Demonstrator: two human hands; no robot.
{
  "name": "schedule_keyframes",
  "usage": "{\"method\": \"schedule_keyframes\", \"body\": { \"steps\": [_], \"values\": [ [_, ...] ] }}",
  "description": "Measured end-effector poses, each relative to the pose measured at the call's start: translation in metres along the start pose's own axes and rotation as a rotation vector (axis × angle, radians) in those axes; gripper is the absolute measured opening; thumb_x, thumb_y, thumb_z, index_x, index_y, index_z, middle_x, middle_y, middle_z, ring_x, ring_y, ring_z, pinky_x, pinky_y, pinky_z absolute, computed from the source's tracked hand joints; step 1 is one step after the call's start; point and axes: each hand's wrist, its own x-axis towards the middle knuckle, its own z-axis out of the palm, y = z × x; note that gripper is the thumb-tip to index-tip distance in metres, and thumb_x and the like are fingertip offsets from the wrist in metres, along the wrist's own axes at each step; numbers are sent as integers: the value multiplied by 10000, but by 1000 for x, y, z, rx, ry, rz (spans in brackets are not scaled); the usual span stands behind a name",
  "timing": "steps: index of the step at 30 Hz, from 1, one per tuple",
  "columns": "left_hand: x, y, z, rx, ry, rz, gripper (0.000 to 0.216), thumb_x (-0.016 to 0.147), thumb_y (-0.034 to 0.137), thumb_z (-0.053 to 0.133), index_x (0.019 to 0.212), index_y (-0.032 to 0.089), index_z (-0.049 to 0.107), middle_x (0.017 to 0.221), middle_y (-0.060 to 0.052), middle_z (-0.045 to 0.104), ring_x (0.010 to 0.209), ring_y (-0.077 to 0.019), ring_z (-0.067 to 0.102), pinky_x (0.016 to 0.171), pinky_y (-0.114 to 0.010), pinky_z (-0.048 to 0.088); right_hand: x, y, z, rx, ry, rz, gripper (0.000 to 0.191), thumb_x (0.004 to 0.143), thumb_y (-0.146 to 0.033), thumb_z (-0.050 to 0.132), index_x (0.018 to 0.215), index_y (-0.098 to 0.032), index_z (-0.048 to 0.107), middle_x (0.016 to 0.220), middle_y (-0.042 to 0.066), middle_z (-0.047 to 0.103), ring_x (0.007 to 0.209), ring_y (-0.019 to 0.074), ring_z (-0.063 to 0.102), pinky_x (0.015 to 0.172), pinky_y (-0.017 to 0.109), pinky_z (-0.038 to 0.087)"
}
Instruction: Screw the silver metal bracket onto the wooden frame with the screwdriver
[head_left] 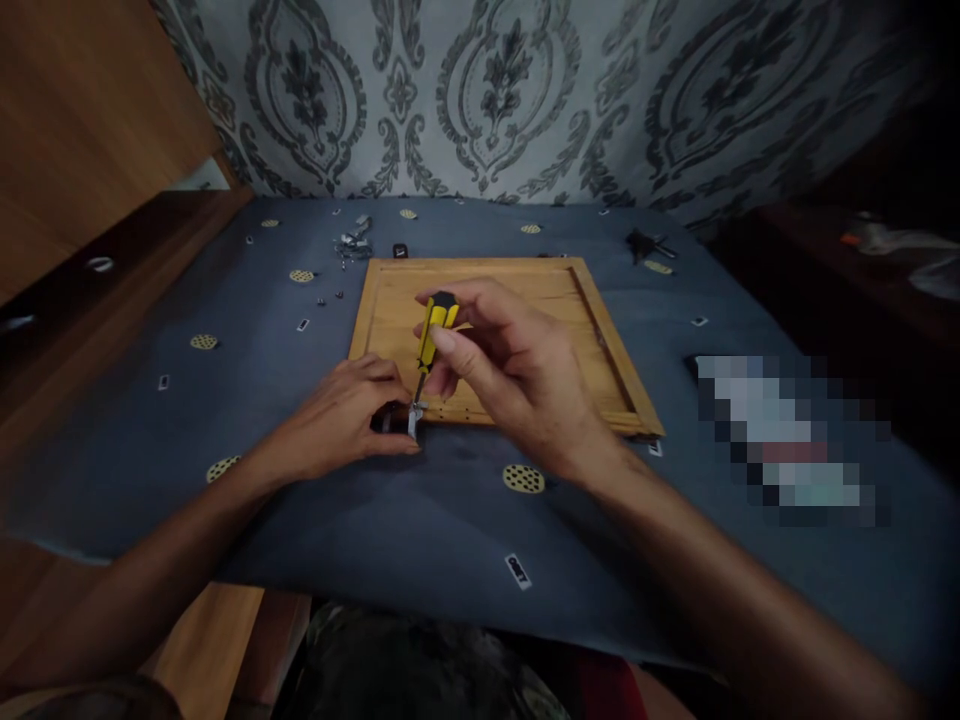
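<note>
A right hand (517, 370) holds a yellow-handled screwdriver (433, 335) upright, tip on a small metal bracket (413, 418) pinched by the left hand (352, 415) at the wooden panel (540, 300)'s near edge; more hardware (352, 243) lies loose at the blue-covered worktop (225, 420)'s far left, suggesting fitting is unfinished.

A table covered with a dark blue cloth (225, 400) carries everything. A wooden panel (525, 300) lies flat on the cloth at the centre. At 11 o'clock from the panel lies a small heap of metal parts (352, 243). At 1 o'clock lies a dark tool (643, 245). At 3 o'clock is a blurred thing (787, 440).
</note>
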Motion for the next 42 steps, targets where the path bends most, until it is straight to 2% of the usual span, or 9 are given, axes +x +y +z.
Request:
{"method": "schedule_keyframes", "body": {
  "steps": [5, 9, 13, 16, 18, 24, 31, 37, 42],
  "values": [
    [-1, -2, 2, -38, 12, 22, 258, 911, 407, 829, 1058, 211, 748, 1146, -72, 706, 1156, -308, 622, 1050, -467, 487, 6, 0, 10, -6, 44, 6, 217, 973, -430, 755, 1022, -251, 642, 897, -21, 681, 589, 99, 617, 516, 247, 548],
    [-1, -3, 4, -46, 34, 27, 265, 917, 421, 820, 1058, 206, 756, 1182, -79, 708, 1171, -314, 621, 1083, -486, 479, 6, 2, 13, 1, 78, 12, 289, 943, -490, 783, 990, -249, 630, 864, -24, 663, 583, 95, 613, 484, 225, 539],
    [0, -3, 4, -42, 30, 33, 262, 914, 422, 822, 1057, 210, 765, 1153, -76, 707, 1164, -312, 620, 1084, -480, 476, 3, 4, 8, 25, 30, 23, 316, 978, -445, 753, 1175, -221, 649, 914, -16, 676, 587, 86, 651, 540, 229, 568],
    [0, -4, 3, -28, 21, 17, 259, 899, 424, 838, 1029, 212, 766, 1087, -68, 703, 1130, -312, 623, 1038, -460, 491, 1, 4, 5, 45, -42, 24, 341, 1032, -410, 683, 1295, -199, 631, 814, -26, 661, 638, 121, 692, 607, 260, 594],
    [0, -3, 3, -16, 13, 7, 269, 902, 437, 835, 1024, 208, 765, 1081, -68, 699, 1121, -311, 625, 1021, -456, 496, 1, 4, 4, 51, -47, 27, 313, 1025, -431, 692, 1238, -206, 644, 781, -33, 645, 628, 126, 682, 591, 266, 582],
    [0, -2, 1, -14, 3, 16, 266, 924, 443, 809, 1037, 206, 766, 1114, -71, 695, 1109, -303, 628, 996, -442, 494, 1, 7, 11, 59, 42, 2, 315, 945, -470, 790, 1024, -244, 585, 894, -21, 672, 557, 94, 596, 492, 261, 529],
    [0, -2, 2, -40, 11, 14, 275, 923, 464, 807, 992, 201, 764, 1060, -64, 677, 1058, -292, 614, 949, -420, 480, -3, 6, 20, 98, 92, 22, 353, 936, -443, 802, 976, -283, 490, 918, -33, 637, 540, 92, 582, 447, 269, 505],
    [0, -3, 2, -31, 22, 24, 294, 917, 475, 815, 1017, 201, 779, 1016, -52, 675, 1017, -268, 616, 903, -387, 473, -2, -4, 10, -30, 242, -75, 320, 963, -413, 781, 953, -282, 489, 832, -56, 565, 523, 67, 581, 446, 228, 494],
    [0, 0, 0, -16, 10, 9, 282, 899, 432, 844, 1021, 187, 778, 1024, -56, 680, 1032, -274, 626, 903, -386, 468, -2, 1, 8, -1, 249, -35, 407, 911, -486, 827, 951, -284, 476, 820, -59, 573, 498, 76, 597, 425, 236, 506]
  ]
}}
